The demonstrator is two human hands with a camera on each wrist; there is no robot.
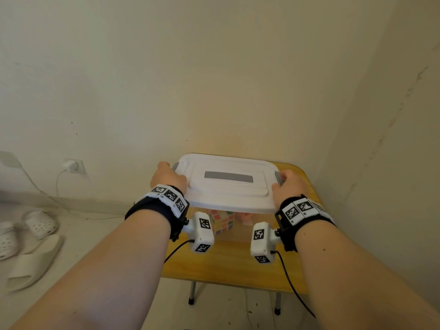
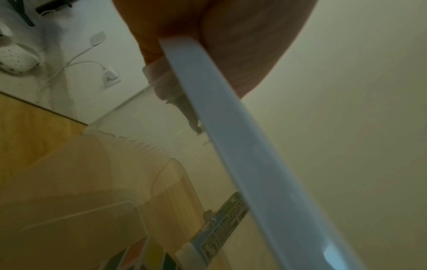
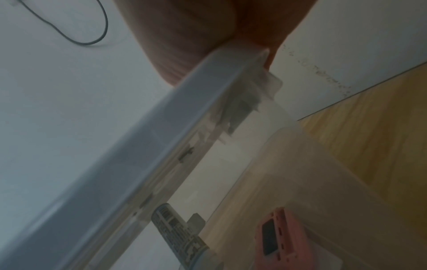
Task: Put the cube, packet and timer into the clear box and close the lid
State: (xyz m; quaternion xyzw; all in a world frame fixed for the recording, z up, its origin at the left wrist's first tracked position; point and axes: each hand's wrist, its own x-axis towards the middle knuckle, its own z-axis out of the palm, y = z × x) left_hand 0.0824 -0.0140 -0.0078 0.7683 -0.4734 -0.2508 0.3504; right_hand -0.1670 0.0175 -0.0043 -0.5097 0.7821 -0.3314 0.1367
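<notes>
1. I am holding the white lid (image 1: 227, 184) above the clear box (image 1: 240, 231) with my left hand (image 1: 169, 177) and right hand (image 1: 288, 186), each gripping an end.
2. The cube (image 1: 222, 221), packet (image 3: 176, 230) and timer (image 3: 278, 235) are already sitting inside, near the table's (image 1: 228, 265) back edge.
3. Lowering and latching the lid is what I am judging remains.

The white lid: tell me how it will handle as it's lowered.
The white lid looks stiff: held only at its ends by the left hand and right hand, it shows no sag. Probably light, being thin. Its gray latches may swing loose.
</notes>
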